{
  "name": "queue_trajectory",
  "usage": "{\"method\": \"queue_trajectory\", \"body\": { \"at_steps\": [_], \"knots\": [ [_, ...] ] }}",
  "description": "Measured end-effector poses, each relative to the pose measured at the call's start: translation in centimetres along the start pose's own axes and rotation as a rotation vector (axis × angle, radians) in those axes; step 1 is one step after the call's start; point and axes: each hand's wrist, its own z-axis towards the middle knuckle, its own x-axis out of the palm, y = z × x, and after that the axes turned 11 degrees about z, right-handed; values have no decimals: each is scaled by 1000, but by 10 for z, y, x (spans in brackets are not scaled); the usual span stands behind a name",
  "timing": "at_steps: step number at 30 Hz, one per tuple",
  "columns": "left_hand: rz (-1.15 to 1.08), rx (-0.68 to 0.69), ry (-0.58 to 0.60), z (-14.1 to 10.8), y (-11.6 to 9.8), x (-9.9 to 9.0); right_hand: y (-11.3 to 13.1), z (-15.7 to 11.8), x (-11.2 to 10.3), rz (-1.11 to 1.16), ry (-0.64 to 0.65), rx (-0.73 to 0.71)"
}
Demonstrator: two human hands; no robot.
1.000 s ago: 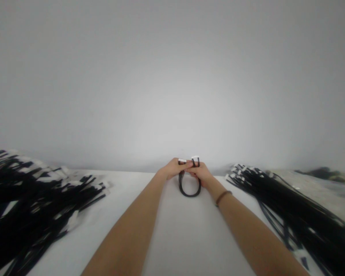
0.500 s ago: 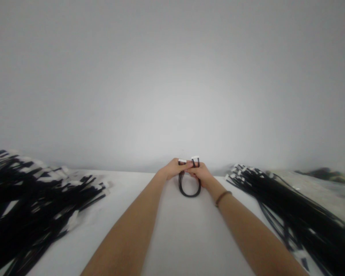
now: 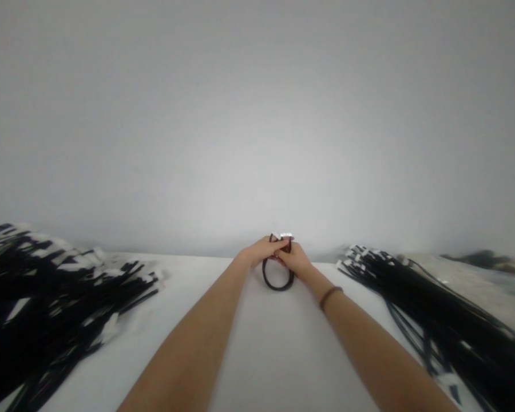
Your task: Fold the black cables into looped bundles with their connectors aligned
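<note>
A black cable [image 3: 278, 289] is bent into a loop that hangs below my fingers, with white connectors [image 3: 286, 235] at its ends above them. My left hand [image 3: 261, 252] closes on the cable from the left, its thumb reaching across to the right. From the right, my right hand [image 3: 296, 258] pinches the same cable, and the fingertips of both hands meet. A band circles my right wrist. The fingers cover the spot where the cable's ends cross, so the details there are hidden.
On the left of the white table [image 3: 283, 355] lies a big pile of black cables [image 3: 38, 309] with white ends. Another bundle of black cables [image 3: 438, 303] runs along the right, beside clear plastic wrapping [image 3: 467, 280]. A pale wall [image 3: 257, 114] rises behind the table.
The cable loop and my right hand have shifted slightly left. My hands are closer together, and the white connectors have moved nearer each other.
</note>
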Motion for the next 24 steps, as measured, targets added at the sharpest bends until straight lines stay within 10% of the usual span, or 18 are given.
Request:
{"method": "queue_trajectory", "body": {
  "at_steps": [10, 15, 24],
  "knots": [
    [-566, -63, -362, 14, -14, -3, 6, -7, 11, -329, -319, -412],
    [-630, -101, -258, 13, -24, -3, 5, -6, 9, -404, -431, -485],
    [-309, -208, -113, 11, -16, 3, 1, 3, 8, 209, -164, -24]
  ]
}}
